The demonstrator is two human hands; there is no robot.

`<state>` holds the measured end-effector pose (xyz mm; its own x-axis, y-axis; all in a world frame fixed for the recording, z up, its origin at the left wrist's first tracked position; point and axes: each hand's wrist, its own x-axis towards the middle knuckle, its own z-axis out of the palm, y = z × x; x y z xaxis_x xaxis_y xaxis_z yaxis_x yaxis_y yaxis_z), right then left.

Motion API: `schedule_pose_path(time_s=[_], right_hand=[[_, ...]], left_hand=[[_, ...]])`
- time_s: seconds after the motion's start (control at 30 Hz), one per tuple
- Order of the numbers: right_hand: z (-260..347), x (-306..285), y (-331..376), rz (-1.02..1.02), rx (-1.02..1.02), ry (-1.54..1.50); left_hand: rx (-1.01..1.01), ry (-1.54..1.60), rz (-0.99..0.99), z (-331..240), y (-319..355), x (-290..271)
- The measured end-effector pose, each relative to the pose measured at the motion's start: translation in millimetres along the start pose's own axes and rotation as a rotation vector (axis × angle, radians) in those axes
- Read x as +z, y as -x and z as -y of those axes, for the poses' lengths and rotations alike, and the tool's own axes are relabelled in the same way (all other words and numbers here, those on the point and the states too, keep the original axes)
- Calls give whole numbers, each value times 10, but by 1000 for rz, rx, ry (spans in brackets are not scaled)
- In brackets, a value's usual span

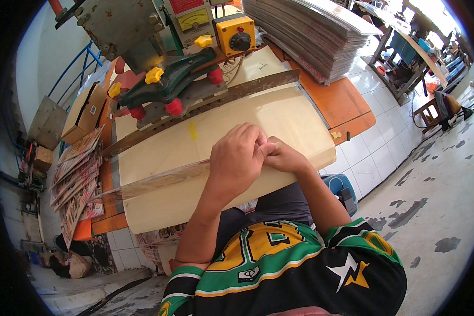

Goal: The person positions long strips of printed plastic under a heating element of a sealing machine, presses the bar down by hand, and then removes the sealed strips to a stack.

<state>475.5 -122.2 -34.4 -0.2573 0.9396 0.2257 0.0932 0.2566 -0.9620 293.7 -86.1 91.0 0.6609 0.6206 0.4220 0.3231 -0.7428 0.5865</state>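
Note:
My left hand (237, 158) and my right hand (285, 156) meet over a cream-coloured work board (279, 113), fingertips pressed together. A long clear plastic sleeve (152, 180) with a printed strip inside lies across the board from the left and runs under my left hand. Both hands are closed on its right end, though the fingers cover the exact grip. A small yellow tape mark (193, 130) sits on the board behind the hands.
A sealing machine (166, 87) with a green lever, yellow and red knobs and a yellow control box (236, 35) stands behind the board. A tall stack of sheets (310, 31) is at the back right. Printed packets (76, 179) pile up at the left.

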Motion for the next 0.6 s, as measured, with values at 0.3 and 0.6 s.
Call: schedule_pose_path(time_s=[0.3, 0.6], right_hand=[[170, -2, 1, 81, 48, 1], [143, 7, -18, 193, -96, -48]], left_hand=[[-73, 182, 194, -80, 74, -160], [-107, 298, 371, -84, 142, -274]])
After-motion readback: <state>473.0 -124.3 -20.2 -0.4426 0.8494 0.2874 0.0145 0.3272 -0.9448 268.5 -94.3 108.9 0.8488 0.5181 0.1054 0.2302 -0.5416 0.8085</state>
